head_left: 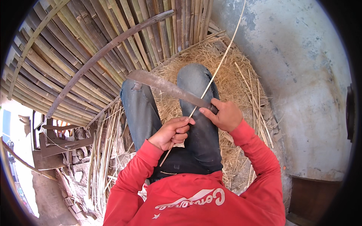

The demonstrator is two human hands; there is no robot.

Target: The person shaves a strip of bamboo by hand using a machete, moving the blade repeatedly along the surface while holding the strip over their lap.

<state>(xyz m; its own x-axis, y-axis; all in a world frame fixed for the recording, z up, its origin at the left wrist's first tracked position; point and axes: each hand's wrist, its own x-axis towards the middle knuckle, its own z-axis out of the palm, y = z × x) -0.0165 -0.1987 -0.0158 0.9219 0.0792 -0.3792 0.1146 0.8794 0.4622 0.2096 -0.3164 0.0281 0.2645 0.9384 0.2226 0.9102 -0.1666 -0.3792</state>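
Observation:
My right hand (pixel 227 116) is closed around the handle end of a machete (pixel 166 86), whose broad, worn blade reaches up and left over my knees. Pinched in my left hand (pixel 171 134) is a long, thin bamboo strip (pixel 224 58). From that grip the strip slants up and right past the far edge of the picture, and its short lower end hangs over my lap. Blade and strip cross close to my right thumb; whether the edge bites into the strip, I cannot tell. Most of the machete's handle is hidden by my fingers.
Pale shavings (pixel 233 84) cover the ground around my jeans-clad legs (pixel 141 109). A bamboo-pole wall (pixel 113 28) with curved crosspieces rises at the far left, and a grey plastered wall (pixel 301 75) on the right. Bundled bamboo strips (pixel 105 150) lie at left, more strips (pixel 256 105) at right.

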